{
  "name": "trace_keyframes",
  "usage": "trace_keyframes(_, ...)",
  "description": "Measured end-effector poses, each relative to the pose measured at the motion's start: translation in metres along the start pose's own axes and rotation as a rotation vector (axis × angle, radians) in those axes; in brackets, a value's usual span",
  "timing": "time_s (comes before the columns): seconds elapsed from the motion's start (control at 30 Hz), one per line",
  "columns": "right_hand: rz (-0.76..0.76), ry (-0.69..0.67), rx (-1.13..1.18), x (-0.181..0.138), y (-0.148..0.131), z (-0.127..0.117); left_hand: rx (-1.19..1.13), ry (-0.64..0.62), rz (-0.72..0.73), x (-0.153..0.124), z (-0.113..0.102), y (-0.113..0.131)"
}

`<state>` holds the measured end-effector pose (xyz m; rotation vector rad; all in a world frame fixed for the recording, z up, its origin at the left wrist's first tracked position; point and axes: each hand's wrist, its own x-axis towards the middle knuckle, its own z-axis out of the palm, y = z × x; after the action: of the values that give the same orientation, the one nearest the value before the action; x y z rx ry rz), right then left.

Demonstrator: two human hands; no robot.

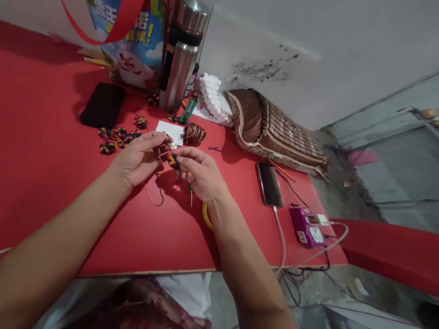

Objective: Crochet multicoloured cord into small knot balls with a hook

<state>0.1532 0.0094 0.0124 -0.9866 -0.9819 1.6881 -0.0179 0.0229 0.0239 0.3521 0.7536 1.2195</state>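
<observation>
A looping step seems in hand: above the worktop [128, 238], the right hand [200, 172] pinches the small piece [173, 161], the left hand [143, 155] its yarn [148, 195]; next likely calls for steady tension.

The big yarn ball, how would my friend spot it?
On the red table, find the tall flask. In front of it lies a white card, with the big yarn ball at its right edge. It's fatter than the small ball left of the card.
</observation>
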Motion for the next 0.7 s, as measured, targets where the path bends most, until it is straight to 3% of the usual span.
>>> trace_keyframes(0.17,0.071,-0.033,-0.031,-0.002,0.010,-0.004,-0.017,0.030,-0.042,0.003,-0.012,-0.002)
trace_keyframes(0.43,0.096,-0.010,-0.034,-0.003,0.019,-0.001,-0.092,0.047,-0.100,-0.001,-0.007,-0.006)
trace_keyframes(0.7,0.078,-0.012,0.049,-0.003,0.018,-0.003,-0.023,-0.015,-0.081,0.004,-0.017,-0.017)
